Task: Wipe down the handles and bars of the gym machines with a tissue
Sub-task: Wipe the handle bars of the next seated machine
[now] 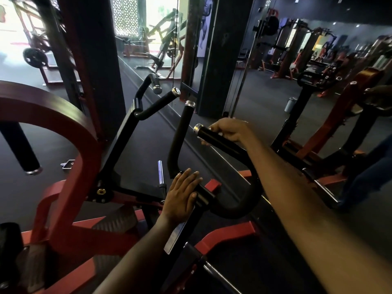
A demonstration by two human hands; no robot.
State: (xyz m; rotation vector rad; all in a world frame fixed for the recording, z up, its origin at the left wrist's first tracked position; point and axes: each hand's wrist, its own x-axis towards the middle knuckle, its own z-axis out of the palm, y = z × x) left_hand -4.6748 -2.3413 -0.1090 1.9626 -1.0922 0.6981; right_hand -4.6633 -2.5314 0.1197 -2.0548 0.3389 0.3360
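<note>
- Your right hand [228,131] is curled around the black handle [214,139] just behind its silver end cap [198,128].
- A tiny bit of white shows by your fingers, maybe the tissue, but you cannot tell for sure.
- The handle is long and round. It points up and to the left, with the silver cap at the top end. Lower down it bends into a big black U-shaped bar [244,200].
- Your left hand [182,195] lies flat with straight fingers on the black arm [203,196] where the U-shaped bar joins it.
- A second black handle [182,132] stands almost straight up, just to the left of the one you hold.
- Two more handles [158,102] poke up farther left.
- There is open dark floor [148,145] between the handles.
- A mirror wall [265,98] is close behind your right hand.
- A red frame [70,132] curves on your left.
</note>
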